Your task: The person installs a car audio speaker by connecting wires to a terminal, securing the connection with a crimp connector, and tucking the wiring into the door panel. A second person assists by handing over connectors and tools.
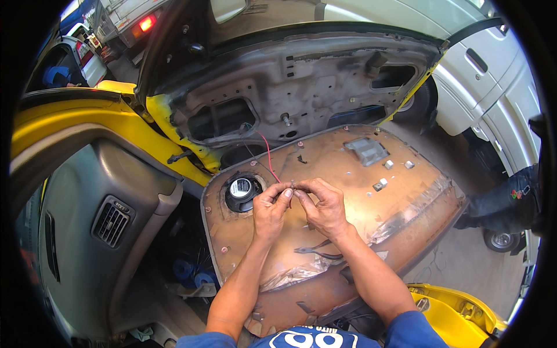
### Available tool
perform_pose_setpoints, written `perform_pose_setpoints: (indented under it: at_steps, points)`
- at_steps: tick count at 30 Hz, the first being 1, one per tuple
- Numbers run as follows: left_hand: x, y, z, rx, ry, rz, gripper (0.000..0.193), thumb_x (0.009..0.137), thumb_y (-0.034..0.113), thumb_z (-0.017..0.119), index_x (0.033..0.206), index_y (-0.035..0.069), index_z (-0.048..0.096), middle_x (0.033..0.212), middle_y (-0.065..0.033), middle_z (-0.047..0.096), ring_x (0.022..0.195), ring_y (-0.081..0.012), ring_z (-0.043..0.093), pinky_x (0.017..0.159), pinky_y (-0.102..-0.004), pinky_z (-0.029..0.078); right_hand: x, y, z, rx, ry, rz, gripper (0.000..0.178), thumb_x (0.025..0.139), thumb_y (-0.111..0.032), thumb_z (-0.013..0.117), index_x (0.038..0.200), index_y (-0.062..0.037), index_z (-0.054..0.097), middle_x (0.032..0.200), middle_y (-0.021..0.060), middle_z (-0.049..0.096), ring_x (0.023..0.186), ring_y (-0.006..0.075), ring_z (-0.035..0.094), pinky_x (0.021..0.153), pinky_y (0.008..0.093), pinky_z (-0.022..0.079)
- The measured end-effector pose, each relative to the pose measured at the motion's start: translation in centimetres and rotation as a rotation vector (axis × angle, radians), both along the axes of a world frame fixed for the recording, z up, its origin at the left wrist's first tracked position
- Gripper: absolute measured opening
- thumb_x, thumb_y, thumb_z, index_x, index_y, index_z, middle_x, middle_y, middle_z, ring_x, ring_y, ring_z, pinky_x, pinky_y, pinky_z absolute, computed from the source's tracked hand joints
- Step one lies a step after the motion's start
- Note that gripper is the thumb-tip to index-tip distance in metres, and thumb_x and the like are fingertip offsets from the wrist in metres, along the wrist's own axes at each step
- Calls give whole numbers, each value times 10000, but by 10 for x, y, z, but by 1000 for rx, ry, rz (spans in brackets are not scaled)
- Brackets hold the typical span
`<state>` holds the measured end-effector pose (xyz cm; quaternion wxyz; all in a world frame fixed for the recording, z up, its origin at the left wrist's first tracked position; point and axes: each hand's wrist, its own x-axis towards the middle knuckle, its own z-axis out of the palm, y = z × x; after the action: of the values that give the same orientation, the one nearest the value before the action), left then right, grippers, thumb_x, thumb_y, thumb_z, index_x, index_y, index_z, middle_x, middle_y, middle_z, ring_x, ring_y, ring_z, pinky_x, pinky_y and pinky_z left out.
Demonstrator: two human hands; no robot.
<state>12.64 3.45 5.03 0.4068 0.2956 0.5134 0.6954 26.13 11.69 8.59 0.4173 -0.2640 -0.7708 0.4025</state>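
My left hand [271, 213] and my right hand [321, 207] meet above a brown door panel, fingertips pinched together. Between them is the end of a red wire [269, 155], which runs up with a dark wire to an opening in the bare car door [272, 81]. The exact joint at my fingertips is too small to make out. A round black speaker [241, 192] with a pale label sits in the door panel [325, 174], just left of my left hand. Below my right hand, pliers [318, 250] with dark handles lie on the panel.
Small white clips [380, 184] and a grey plastic piece [366, 151] are on the panel's right half. A dashboard with an air vent [113, 221] stands at left. At right are a white van [481, 75] and another person's leg [502, 203]. Yellow bodywork [452, 313] lies at lower right.
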Motion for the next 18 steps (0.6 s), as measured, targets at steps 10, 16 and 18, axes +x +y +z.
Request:
perform_pose_setpoints:
  at_steps: [10,16,18]
  points:
    - [4,-1,2,-108,82,-21,181,1021,106,721,1126,-39,747,859,-24,700,750,-82,596,662,-237,469,3,10,-8,218,-75,31,184,868,95,720,1013,-4,664,965,128,673,856,311,698,725,387,566]
    - [7,1,-2,-64,15,-7,182,1029,100,703,1136,-44,732,858,-33,703,742,-88,593,675,-238,474,-1,-3,-13,6,4,-7,188,875,105,692,1021,7,627,986,154,678,856,318,722,747,381,590]
    - [5,1,-2,-57,10,-3,183,1032,99,698,1142,-44,730,855,-33,699,742,-88,590,679,-237,474,-3,-5,-12,-91,65,-26,186,880,93,701,1036,9,645,985,156,687,856,316,735,756,375,600]
